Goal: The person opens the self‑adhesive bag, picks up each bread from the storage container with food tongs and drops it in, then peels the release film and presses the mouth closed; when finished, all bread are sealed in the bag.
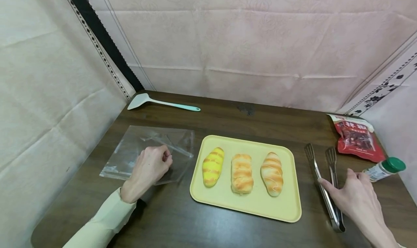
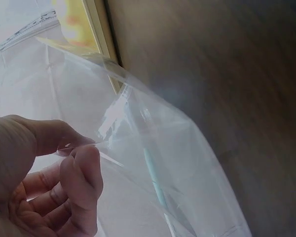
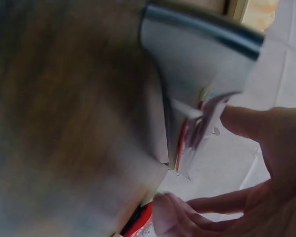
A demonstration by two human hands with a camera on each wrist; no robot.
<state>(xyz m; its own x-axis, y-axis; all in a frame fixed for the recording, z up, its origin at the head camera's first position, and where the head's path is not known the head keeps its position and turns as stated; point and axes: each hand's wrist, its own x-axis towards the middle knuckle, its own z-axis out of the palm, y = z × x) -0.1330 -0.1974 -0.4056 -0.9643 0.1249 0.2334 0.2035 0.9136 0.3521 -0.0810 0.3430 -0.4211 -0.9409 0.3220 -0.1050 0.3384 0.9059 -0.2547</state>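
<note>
A clear plastic bag (image 1: 125, 152) lies on the table at left. My left hand (image 1: 150, 168) is over it, pinching the film between thumb and finger; the left wrist view shows the raised bag (image 2: 197, 158) from close up. Metal tongs (image 1: 333, 215) lie with their arms spread. Around them is my right hand (image 1: 359, 201), thumb by the left arm and fingers past the right one, not closed. In the right wrist view the tongs' bent end (image 3: 197, 54) stands out, with the thumb very near its edge; contact is unclear.
Between the hands a yellow tray (image 1: 224, 202) carries a yellow bread roll (image 1: 213, 167), a rectangular bread (image 1: 242, 173) and a spiral-striped bread (image 1: 272, 173). A pale turquoise spatula (image 1: 163, 102) lies behind. To the right are a red food packet (image 1: 356, 139) and a green-capped bottle (image 1: 386, 168).
</note>
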